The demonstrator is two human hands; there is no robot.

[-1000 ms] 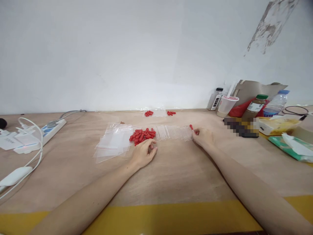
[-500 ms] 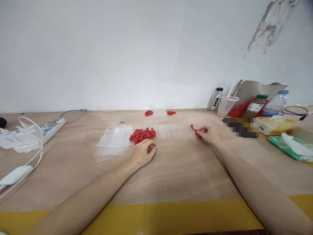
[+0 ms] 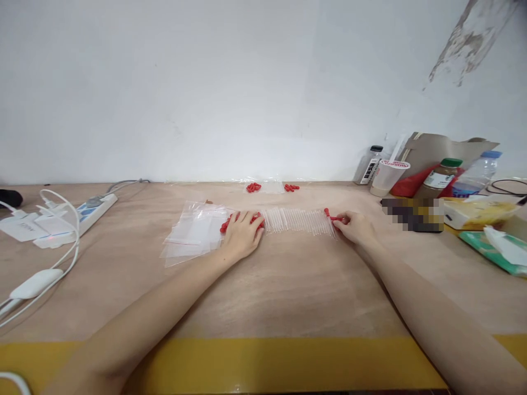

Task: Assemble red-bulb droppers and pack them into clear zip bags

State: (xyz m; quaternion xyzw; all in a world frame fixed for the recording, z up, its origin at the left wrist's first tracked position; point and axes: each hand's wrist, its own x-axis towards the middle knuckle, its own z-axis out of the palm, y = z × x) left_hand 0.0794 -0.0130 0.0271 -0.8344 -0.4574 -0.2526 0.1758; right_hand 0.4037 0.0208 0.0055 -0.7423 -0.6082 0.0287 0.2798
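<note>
Bulbs (image 3: 224,226), red, lie in a heap mid-table, partly hidden by the left hand (image 3: 242,236); nearest on my head view is the yellow strip (image 3: 288,362) along the table's front edge, with both forearms crossing it; past it, well to the left, a white cable (image 3: 76,241) loops over the wood; then the left hand, palm down, its fingers loosely spread and bent onto the heap; I cannot tell whether it has hold of any bulb; beside the heap on the left I see clear bags (image 3: 189,236) fanned over one another; on its right runs a row of thin clear tubes (image 3: 292,219), side by side and pointing away from me; at the row's right end the right hand (image 3: 358,227) has thumb and forefinger pinched together on one red bulb (image 3: 335,218), with another red bulb (image 3: 326,212) just beside it at the far end of a tube; farther right are a green tissue pack (image 3: 494,252) and a dark, pixelated item (image 3: 414,215); at the left, the power strip (image 3: 99,211) holds plugs; farthest back, by the wall (image 3: 206,93), two small red clusters (image 3: 253,187) sit apart on clear plastic; in the right back corner I have a cup (image 3: 387,178), bottles (image 3: 368,164) and a grey bag (image 3: 440,147)
</note>
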